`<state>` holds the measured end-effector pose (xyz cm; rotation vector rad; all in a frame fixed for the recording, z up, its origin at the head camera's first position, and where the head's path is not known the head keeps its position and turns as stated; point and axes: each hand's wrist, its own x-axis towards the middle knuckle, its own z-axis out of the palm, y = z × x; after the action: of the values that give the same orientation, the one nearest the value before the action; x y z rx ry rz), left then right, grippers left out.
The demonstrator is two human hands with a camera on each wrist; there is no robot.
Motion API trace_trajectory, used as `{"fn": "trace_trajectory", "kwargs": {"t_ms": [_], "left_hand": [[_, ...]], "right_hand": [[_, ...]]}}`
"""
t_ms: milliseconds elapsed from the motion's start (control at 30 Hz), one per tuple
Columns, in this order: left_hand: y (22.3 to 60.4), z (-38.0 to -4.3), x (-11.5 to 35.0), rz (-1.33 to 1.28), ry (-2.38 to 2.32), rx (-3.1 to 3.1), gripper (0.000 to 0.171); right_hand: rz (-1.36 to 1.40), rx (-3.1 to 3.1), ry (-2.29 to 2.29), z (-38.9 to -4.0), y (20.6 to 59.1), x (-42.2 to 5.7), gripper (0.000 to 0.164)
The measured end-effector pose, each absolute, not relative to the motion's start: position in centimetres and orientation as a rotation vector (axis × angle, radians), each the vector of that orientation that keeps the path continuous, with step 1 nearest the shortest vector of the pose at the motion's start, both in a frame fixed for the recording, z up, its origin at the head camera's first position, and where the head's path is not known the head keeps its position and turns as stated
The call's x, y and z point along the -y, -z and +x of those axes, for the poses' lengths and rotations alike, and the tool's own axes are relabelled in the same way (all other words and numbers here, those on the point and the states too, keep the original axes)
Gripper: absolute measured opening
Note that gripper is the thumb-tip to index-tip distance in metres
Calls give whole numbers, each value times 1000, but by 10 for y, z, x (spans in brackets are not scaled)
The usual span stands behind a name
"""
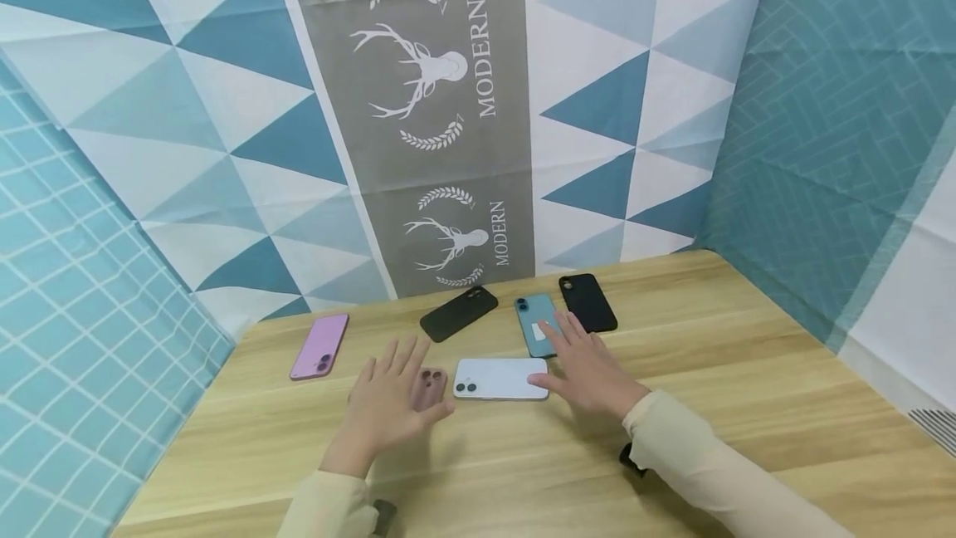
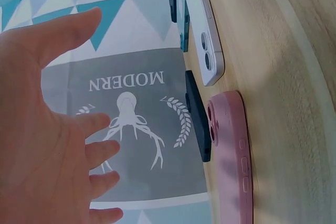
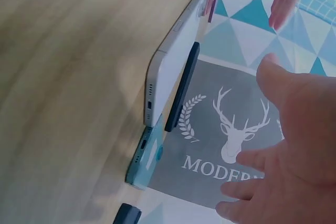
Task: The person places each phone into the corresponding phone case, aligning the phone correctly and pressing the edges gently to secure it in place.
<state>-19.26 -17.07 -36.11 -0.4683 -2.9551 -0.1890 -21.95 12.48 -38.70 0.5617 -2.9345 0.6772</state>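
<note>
My left hand [image 1: 382, 405] hovers over a dusty-pink phone [image 1: 431, 389], its fingers spread and holding nothing. In the left wrist view that pink phone [image 2: 231, 150] lies flat on the table, apart from the palm. My right hand [image 1: 593, 372], also spread, is above the right end of a white phone [image 1: 496, 378] and the lower part of a blue phone [image 1: 529, 322] with a white label. The right wrist view shows a gap between the right hand [image 3: 302, 129] and the white phone [image 3: 170, 69]. Both phones lie camera side up.
On the wooden table [image 1: 747, 405], a lilac phone [image 1: 321, 345] lies at the left. Two black phones or cases are at the back: one in the middle [image 1: 459, 314], another [image 1: 588, 303] to the right. Patterned cloth [image 1: 478, 148] hangs behind the table's back edge.
</note>
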Motion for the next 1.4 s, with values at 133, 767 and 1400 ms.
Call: {"fn": "trace_trajectory", "kwargs": {"t_ms": [133, 767, 1400], "left_hand": [[357, -192, 169, -499, 176, 2935, 95], [355, -197, 173, -537, 252, 2860, 91], [360, -206, 173, -539, 195, 2877, 96]], "right_hand": [[591, 2968, -711, -223, 380, -121, 84], [747, 3157, -720, -238, 385, -91, 83], [846, 3061, -513, -260, 396, -69, 59]]}}
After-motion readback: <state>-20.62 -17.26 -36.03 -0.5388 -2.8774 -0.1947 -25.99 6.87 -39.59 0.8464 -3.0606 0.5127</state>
